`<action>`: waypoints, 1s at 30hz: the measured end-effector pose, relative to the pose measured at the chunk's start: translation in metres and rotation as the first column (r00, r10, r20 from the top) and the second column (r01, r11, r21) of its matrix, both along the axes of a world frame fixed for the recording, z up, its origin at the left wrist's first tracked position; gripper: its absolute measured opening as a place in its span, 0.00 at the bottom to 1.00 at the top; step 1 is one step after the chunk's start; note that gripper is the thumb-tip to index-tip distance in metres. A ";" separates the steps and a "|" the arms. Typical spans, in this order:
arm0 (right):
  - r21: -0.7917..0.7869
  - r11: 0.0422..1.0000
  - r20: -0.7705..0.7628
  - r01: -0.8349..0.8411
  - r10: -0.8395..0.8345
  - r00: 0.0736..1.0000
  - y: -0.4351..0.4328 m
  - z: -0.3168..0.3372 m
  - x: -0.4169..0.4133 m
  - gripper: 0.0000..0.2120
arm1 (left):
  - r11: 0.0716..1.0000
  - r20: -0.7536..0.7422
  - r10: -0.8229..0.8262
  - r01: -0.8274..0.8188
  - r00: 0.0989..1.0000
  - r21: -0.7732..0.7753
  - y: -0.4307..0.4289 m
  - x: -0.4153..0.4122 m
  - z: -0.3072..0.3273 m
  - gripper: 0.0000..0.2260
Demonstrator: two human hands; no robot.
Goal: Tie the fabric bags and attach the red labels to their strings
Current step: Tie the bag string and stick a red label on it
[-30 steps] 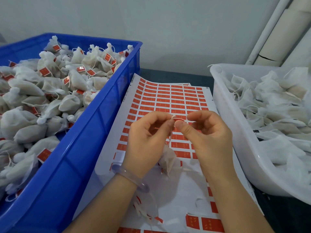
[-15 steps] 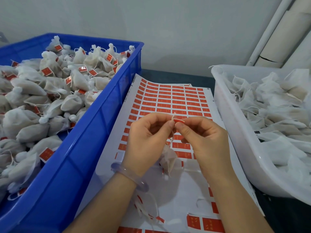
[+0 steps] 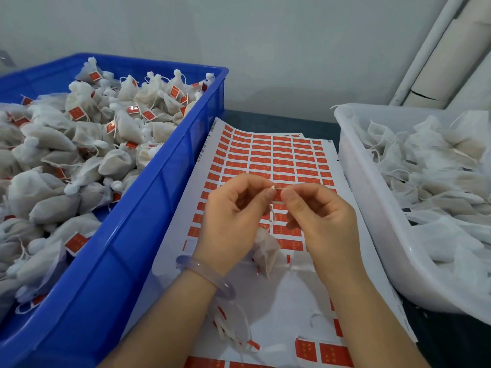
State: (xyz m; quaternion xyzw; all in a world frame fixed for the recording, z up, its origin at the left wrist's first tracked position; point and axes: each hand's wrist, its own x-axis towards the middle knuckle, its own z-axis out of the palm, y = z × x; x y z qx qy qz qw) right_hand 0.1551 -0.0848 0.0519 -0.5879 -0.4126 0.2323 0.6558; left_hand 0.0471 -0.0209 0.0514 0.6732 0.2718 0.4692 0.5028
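Head view, nearest first: curled strips of peeled backing (image 3: 231, 330) lie on the white label sheet (image 3: 292, 296) beside the left forearm, and a translucent bracelet (image 3: 207, 274) circles that wrist. Both hands are raised over the sheet, between the two bins. The left hand (image 3: 233, 221) and the right hand (image 3: 324, 221) meet at the tips of thumb and forefinger, together pinching a small red label (image 3: 277, 195), with a bit of white string poking out at its top; the other fingers curl loosely inward. The string (image 3: 271, 215) drops from the pinch to a small fabric bag (image 3: 265, 251), which hangs under the hands; whether its lower end touches the sheet I cannot tell. Beyond the hands, rows of unpeeled stickers (image 3: 279, 155) fill the far part of the sheet. On the left stands a blue crate (image 3: 159, 187) heaped with tied bags (image 3: 79, 168), many with red tags. On the right, a white tub (image 3: 372, 208) holds limp, untagged bags (image 3: 438, 168). A grey wall (image 3: 265, 49) and a white pipe (image 3: 425, 49) close the back.
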 end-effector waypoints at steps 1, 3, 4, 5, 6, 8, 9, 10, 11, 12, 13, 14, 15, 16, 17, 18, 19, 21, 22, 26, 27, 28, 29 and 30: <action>-0.016 0.999 -0.015 -0.048 0.048 0.999 0.000 0.000 0.001 0.21 | 1.000 0.018 0.013 -0.013 1.000 0.001 0.000 -0.001 0.001 0.07; -0.116 0.979 0.033 -0.165 0.170 0.985 0.000 0.000 0.003 0.28 | 0.998 0.070 0.053 -0.051 0.996 -0.032 0.003 -0.003 0.002 0.05; -0.197 0.958 0.110 -0.211 0.235 0.966 0.001 -0.002 0.003 0.27 | 0.995 0.096 0.077 -0.071 0.992 -0.068 0.004 -0.005 0.002 0.05; -0.284 0.930 0.210 -0.232 0.296 0.932 0.001 -0.006 0.002 0.22 | 0.990 0.123 0.094 -0.079 0.988 -0.116 0.005 -0.006 0.003 0.06; -0.352 0.909 0.315 -0.223 0.339 0.886 0.002 -0.010 0.001 0.14 | 0.984 0.150 0.105 -0.080 0.983 -0.162 0.006 -0.006 0.003 0.08; -0.386 0.908 0.447 -0.165 0.341 0.827 0.003 -0.018 -0.002 0.06 | 0.969 0.176 0.135 -0.093 0.975 -0.229 0.006 -0.006 0.003 0.09; -0.360 0.921 0.474 -0.148 0.317 0.821 0.003 -0.021 -0.002 0.07 | 0.960 0.175 0.154 -0.105 0.972 -0.261 0.007 -0.006 0.003 0.08; -0.331 0.933 0.476 -0.141 0.294 0.829 0.004 -0.022 -0.001 0.07 | 0.949 0.176 0.172 -0.116 0.969 -0.292 0.007 -0.006 0.002 0.06; -0.303 0.944 0.463 -0.133 0.268 0.845 0.004 -0.021 0.000 0.07 | 0.938 0.180 0.184 -0.118 0.966 -0.325 0.008 -0.006 0.003 0.04; -0.275 0.954 0.445 -0.122 0.239 0.863 0.005 -0.021 0.001 0.06 | 0.929 0.180 0.191 -0.118 0.965 -0.350 0.008 -0.006 0.003 0.03; -0.249 0.963 0.421 -0.108 0.208 0.883 0.005 -0.020 0.002 0.04 | 0.923 0.173 0.193 -0.119 0.966 -0.366 0.009 -0.006 0.003 0.03; -0.228 0.969 0.392 -0.096 0.181 0.902 0.005 -0.019 0.003 0.03 | 0.921 0.159 0.190 -0.120 0.969 -0.370 0.009 -0.005 0.003 0.03; -0.210 0.974 0.362 -0.086 0.159 0.919 0.005 -0.018 0.002 0.02 | 0.922 0.147 0.180 -0.114 0.973 -0.370 0.009 -0.005 0.003 0.02; -0.190 0.979 0.330 -0.080 0.140 0.933 0.006 -0.016 0.001 0.02 | 0.924 0.132 0.168 -0.109 0.977 -0.366 0.009 -0.005 0.004 0.02; -0.164 0.984 0.302 -0.077 0.124 0.945 0.006 -0.014 0.000 0.04 | 0.926 0.120 0.158 -0.104 0.980 -0.362 0.008 -0.005 0.003 0.03; -0.139 0.988 0.283 -0.072 0.109 0.953 0.006 -0.012 -0.002 0.06 | 0.929 0.114 0.147 -0.097 0.983 -0.357 0.008 -0.005 0.003 0.03; -0.117 0.991 0.275 -0.066 0.096 0.957 0.005 -0.010 -0.003 0.09 | 0.931 0.114 0.132 -0.084 0.985 -0.355 0.007 -0.004 0.003 0.04; -0.089 0.994 0.264 -0.068 0.089 0.960 0.004 -0.008 -0.005 0.12 | 0.939 0.114 0.106 -0.062 0.988 -0.338 0.006 -0.005 0.003 0.06; -0.081 0.994 0.262 -0.074 0.093 0.961 0.004 -0.008 -0.005 0.13 | 0.945 0.106 0.100 -0.061 0.989 -0.323 0.006 -0.005 0.002 0.06; -0.019 0.996 0.238 -0.084 0.086 0.968 0.004 -0.006 -0.005 0.13 | 0.972 0.044 0.079 -0.067 0.996 -0.226 0.006 -0.005 0.001 0.04; 0.003 0.997 0.218 -0.079 0.076 0.973 0.003 -0.006 -0.003 0.12 | 0.980 0.021 0.056 -0.051 0.998 -0.194 0.005 -0.004 0.002 0.07; 0.018 0.998 0.202 -0.063 0.058 0.978 0.003 -0.005 -0.002 0.10 | 0.986 -0.005 0.035 -0.035 0.999 -0.165 0.004 -0.003 0.002 0.07; 0.029 0.999 0.188 -0.043 0.036 0.981 0.002 -0.005 -0.001 0.08 | 0.989 -0.029 0.017 -0.021 0.999 -0.145 0.003 -0.003 0.002 0.05; 0.029 0.999 0.174 -0.028 0.022 0.985 0.002 -0.005 0.000 0.07 | 0.991 -0.047 0.003 -0.009 0.999 -0.132 0.002 -0.002 0.002 0.03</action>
